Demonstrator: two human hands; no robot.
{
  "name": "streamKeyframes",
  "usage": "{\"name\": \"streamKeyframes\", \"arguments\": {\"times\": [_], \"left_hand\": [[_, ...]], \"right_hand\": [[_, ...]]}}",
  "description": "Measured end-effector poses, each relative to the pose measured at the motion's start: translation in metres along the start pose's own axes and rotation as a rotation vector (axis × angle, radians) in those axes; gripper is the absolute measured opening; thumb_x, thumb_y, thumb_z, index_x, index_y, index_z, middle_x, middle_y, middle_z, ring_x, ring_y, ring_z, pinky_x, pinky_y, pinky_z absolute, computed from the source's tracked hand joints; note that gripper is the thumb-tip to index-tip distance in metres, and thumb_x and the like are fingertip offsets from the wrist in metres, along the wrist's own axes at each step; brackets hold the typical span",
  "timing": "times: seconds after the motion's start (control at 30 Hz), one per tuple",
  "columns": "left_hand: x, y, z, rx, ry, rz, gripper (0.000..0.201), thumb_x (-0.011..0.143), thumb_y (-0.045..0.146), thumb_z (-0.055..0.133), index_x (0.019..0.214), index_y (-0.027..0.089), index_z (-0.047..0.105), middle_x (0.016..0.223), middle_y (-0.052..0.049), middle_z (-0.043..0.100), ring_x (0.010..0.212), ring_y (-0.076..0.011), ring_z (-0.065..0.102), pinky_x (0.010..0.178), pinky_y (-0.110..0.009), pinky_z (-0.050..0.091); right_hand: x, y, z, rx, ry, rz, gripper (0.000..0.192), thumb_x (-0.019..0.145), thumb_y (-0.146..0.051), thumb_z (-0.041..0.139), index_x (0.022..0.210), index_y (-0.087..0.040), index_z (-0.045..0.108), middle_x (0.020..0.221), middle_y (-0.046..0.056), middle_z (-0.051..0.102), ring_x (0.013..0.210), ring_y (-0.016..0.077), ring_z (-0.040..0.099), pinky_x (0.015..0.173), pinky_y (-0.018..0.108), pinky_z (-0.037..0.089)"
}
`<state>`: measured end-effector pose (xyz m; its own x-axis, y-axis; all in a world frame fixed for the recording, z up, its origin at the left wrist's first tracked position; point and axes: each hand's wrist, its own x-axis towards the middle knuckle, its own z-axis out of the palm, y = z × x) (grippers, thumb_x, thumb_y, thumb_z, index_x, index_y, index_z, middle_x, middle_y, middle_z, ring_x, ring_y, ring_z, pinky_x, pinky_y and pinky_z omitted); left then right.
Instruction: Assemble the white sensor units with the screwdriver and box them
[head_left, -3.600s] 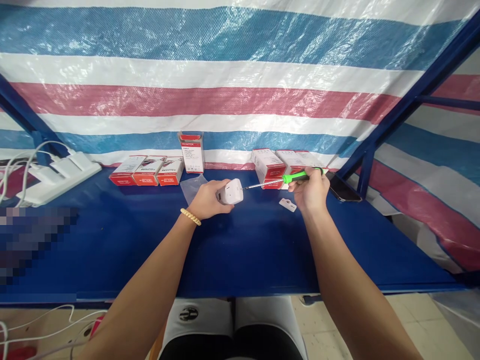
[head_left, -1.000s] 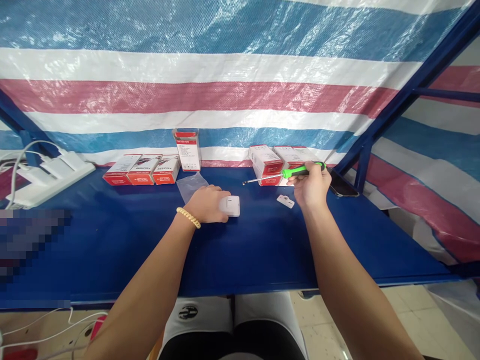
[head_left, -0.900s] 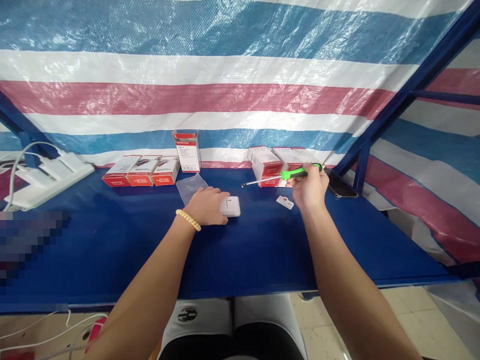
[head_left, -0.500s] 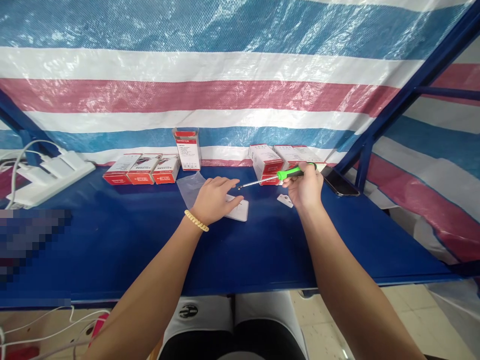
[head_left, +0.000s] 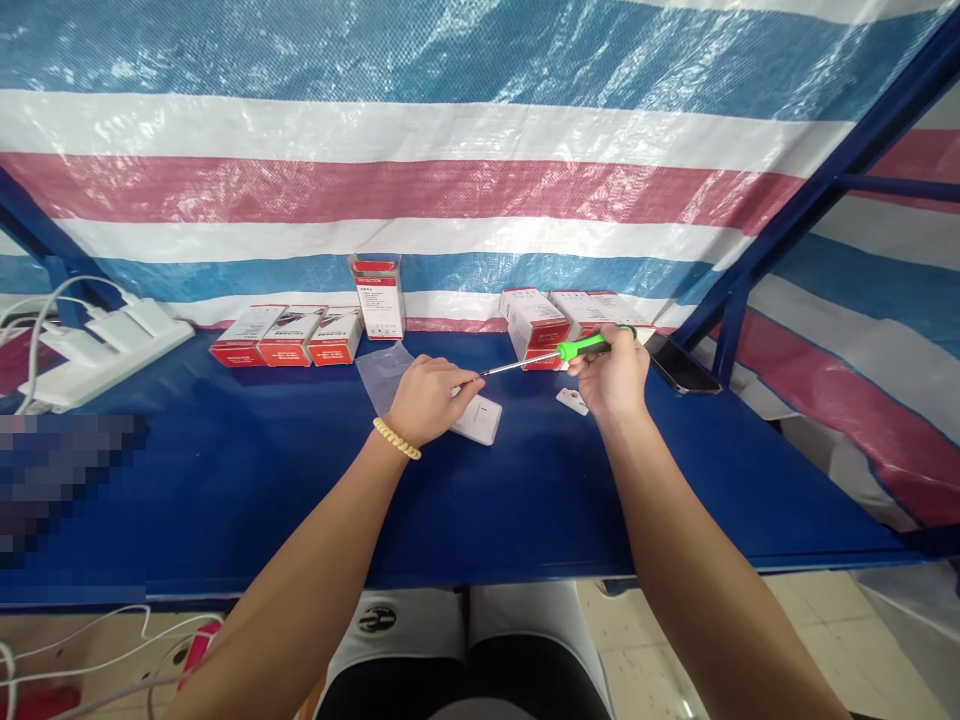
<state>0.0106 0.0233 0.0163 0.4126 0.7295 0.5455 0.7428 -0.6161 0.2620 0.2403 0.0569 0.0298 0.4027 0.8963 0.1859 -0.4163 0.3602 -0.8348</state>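
Note:
My right hand (head_left: 616,378) is wrapped round the green and black handle of a screwdriver (head_left: 573,349). Its thin metal shaft slants down to the left. With thumb and index finger, my left hand (head_left: 424,402) pinches at the shaft's tip; any small part there is too small to make out. Partly under that hand lies a white rectangular device (head_left: 480,418), flat on the table. A small white plate with holes (head_left: 573,401) rests just below my right hand. A clear plastic bag (head_left: 380,372) sits partly behind my left hand.
Red-and-white boxes (head_left: 285,338) line the table's (head_left: 525,510) back left, beside an upright opened box (head_left: 381,305). More boxes (head_left: 536,318) stand at the back right, near a phone (head_left: 684,365). A white power strip (head_left: 105,360) with plugs is far left. Blue frame bars (head_left: 739,285) rise at right.
The fingers of my left hand have closed from spread apart to a pinch at the screwdriver's tip. More of the white device shows. My right hand has hardly moved.

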Motion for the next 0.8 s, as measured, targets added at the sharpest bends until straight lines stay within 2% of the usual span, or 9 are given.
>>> {"name": "streamKeyframes", "arguments": {"times": [0.4,0.8], "left_hand": [[0.0009,-0.0016,0.0008,0.052,-0.038,-0.007,0.026,0.091,0.031,0.053,0.079,0.022,0.074,0.076,-0.003,0.073,0.075,-0.0183,0.064,0.077,-0.035,0.042],[0.0016,-0.0006,0.0008,0.108,-0.072,-0.002,0.025,0.09,0.029,0.054,0.077,0.02,0.072,0.073,-0.004,0.072,0.074,-0.0186,0.063,0.074,-0.035,0.041]], "right_hand": [[-0.0017,0.0021,-0.0011,-0.033,-0.054,-0.049,0.028,0.075,-0.033,0.068,0.066,-0.021,0.045,0.04,-0.008,0.049,0.031,0.0113,0.052,0.029,0.02,0.047],[-0.0049,-0.0024,-0.0009,-0.081,-0.076,-0.105,0.023,0.071,-0.032,0.069,0.068,-0.022,0.049,0.043,-0.008,0.051,0.034,0.0113,0.054,0.035,0.023,0.052]]}}
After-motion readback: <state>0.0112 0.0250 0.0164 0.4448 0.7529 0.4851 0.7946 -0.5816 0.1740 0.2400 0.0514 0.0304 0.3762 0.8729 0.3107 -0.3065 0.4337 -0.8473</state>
